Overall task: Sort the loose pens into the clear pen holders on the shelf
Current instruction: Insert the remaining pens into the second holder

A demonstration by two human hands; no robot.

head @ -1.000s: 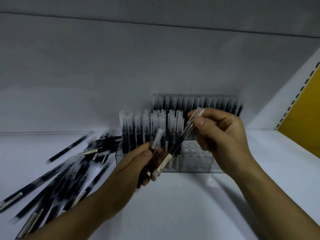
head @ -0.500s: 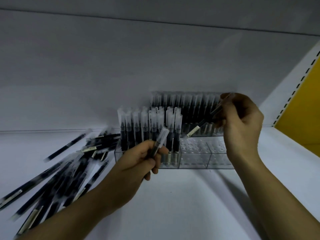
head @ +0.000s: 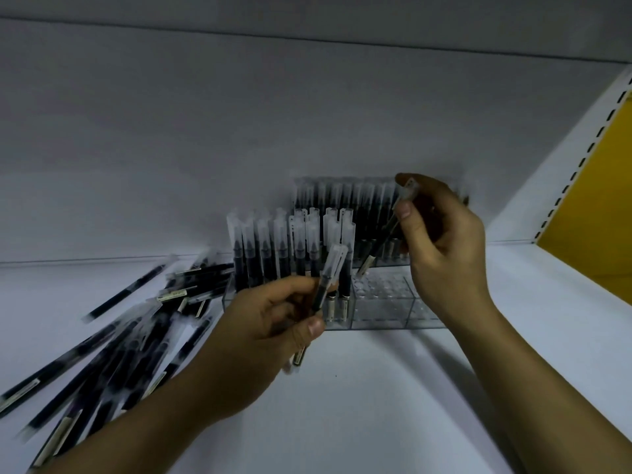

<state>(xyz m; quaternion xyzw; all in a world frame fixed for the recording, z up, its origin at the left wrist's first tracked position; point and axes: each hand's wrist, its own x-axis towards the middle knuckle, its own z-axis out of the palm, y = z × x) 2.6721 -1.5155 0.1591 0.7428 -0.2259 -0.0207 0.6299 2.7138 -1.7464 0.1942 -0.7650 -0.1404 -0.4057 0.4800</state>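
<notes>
A clear pen holder (head: pixel 383 311) stands at the middle of the white shelf, its left half full of upright black pens (head: pixel 284 248) with clear caps, its right half showing bare holes. A second, filled holder (head: pixel 345 200) stands behind it against the back wall. My right hand (head: pixel 444 241) pinches a black pen (head: pixel 381 239) near its cap, tilted, with its lower end just above the front holder's bare holes. My left hand (head: pixel 270 330) grips another capped black pen (head: pixel 325 285) in front of the holder. Several loose pens (head: pixel 113 340) lie in a heap on the left.
The white shelf floor (head: pixel 376 405) runs to the front. A grey back wall (head: pixel 239 131) rises behind the holders. A white slotted upright (head: pixel 578 165) and a yellow panel (head: pixel 602 206) close off the right side.
My right hand has carried its pen from my left hand's side to above the right part of the front holder. The left hand has kept its pen and shifted slightly.
</notes>
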